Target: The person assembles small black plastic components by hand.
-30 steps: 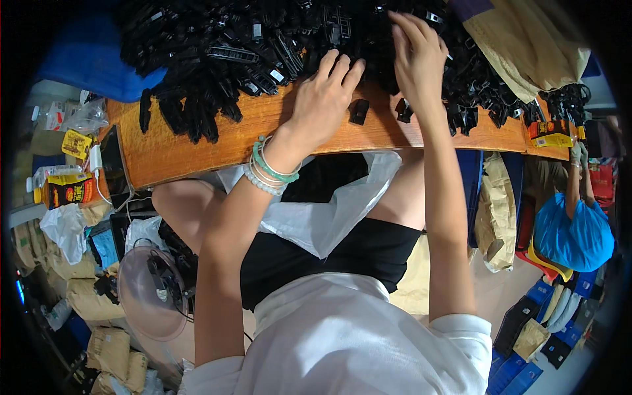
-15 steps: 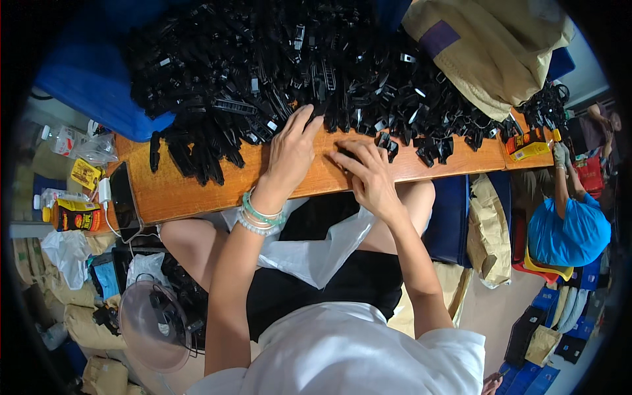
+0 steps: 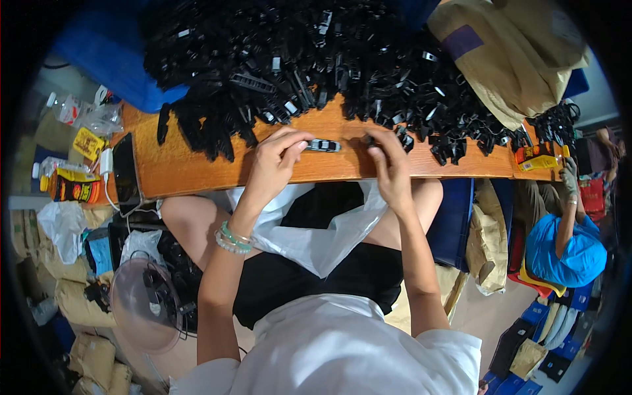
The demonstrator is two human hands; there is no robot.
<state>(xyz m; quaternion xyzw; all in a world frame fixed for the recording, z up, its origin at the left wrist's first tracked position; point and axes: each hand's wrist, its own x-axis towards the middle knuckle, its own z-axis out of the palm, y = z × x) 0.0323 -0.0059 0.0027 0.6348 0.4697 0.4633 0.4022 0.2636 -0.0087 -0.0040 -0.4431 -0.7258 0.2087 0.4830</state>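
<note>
My left hand (image 3: pixel 276 161) pinches one end of a small, narrow black plastic part (image 3: pixel 324 145) with a silvery inner face, held just over the wooden table (image 3: pixel 217 172). A pale beaded bracelet circles that wrist. To the right, my right hand (image 3: pixel 392 164) has its fingers curled, with a small dark piece (image 3: pixel 369 139) at the fingertips; its shape is mostly hidden. Beyond both hands a large heap of black plastic parts (image 3: pixel 289 59) covers the far side of the table, and a few loose black pieces (image 3: pixel 449 149) lie right of my right hand.
A blue bin (image 3: pixel 112 66) stands at the far left, a tan sack (image 3: pixel 507 59) at the far right. Bottles (image 3: pixel 72 187) and a phone-like dark slab (image 3: pixel 126 168) are at the left end. A co-worker in blue (image 3: pixel 566 250) sits at right; a white cloth (image 3: pixel 322 247) covers my lap.
My left hand has come back from the heap's edge and now holds the narrow part. My right hand has shifted right, away from the table's middle. The view has tilted slightly.
</note>
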